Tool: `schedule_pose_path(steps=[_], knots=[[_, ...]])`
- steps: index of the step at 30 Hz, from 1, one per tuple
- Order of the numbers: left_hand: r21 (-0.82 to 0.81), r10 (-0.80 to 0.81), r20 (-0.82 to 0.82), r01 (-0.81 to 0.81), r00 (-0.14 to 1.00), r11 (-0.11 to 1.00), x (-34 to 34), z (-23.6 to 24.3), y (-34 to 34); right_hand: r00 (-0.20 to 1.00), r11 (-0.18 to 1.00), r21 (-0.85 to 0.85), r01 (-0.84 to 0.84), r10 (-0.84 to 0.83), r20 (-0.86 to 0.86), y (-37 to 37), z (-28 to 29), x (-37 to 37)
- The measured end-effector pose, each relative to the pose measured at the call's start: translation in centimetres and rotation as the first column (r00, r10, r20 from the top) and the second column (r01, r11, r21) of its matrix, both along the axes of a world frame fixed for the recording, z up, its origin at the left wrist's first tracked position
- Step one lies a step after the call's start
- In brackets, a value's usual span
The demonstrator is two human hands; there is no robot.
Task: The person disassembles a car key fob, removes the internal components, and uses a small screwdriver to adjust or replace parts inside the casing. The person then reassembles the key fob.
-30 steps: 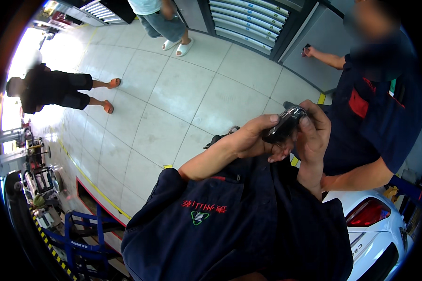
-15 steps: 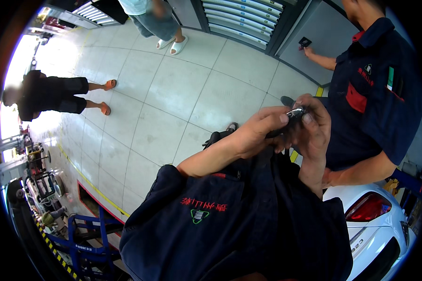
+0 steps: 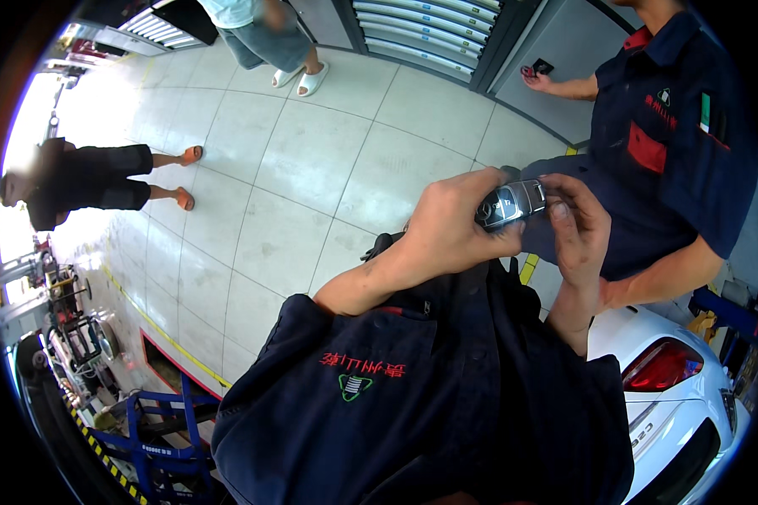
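Note:
A black car key fob with silver trim [image 3: 512, 204] is held up in front of my chest, its buttoned face turned upward. My left hand [image 3: 455, 220] grips its left end, with the thumb along the near edge and the fingers over the far side. At the silver right end, my right hand [image 3: 583, 225] has its bent fingertips against the key. The right thumb is lifted beside that end, and the other right fingers are partly hidden.
Close on my right stands a person in dark workwear [image 3: 623, 202], one hand at a grey cabinet door [image 3: 556, 63]. A white car [image 3: 648, 421] is at the lower right. Two other people [image 3: 265, 42] stand farther off. Blue metal frames [image 3: 156, 429] are at lower left.
The key has turned so its buttoned face shows, and my left hand has rolled over it. My right hand has shifted slightly right and down. The neighbour's hand has moved left at the cabinet.

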State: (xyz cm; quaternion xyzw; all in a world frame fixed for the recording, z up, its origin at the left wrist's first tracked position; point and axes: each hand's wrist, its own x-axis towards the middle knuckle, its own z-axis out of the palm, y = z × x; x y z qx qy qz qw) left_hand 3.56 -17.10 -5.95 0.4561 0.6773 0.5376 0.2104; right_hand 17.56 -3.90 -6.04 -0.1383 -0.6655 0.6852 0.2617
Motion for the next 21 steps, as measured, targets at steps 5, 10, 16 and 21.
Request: schedule_pose_path(steps=[5,10,16,21], knots=[[-0.028,-0.067,0.153,0.072,0.986,0.997,0.7,0.0,-0.1,0.997,0.997,-0.069,0.038,-0.042,-0.067,-1.0,-0.3,0.1],[0.056,-0.131,0.320,0.119,0.938,0.991,1.0,-1.2,-0.3,0.999,0.997,-0.076,0.012,-0.015,-0.042,-1.5,-0.1,0.2],[0.097,-0.239,0.796,0.272,0.556,0.957,-0.1,0.4,0.5,0.996,0.995,-0.060,0.084,-0.085,-0.019,-1.2,0.7,-0.5],[0.149,-0.177,0.505,0.116,0.845,0.982,-0.4,0.3,1.1,0.997,0.997,-0.010,0.074,-0.074,-0.011,-1.2,1.2,-1.5]])
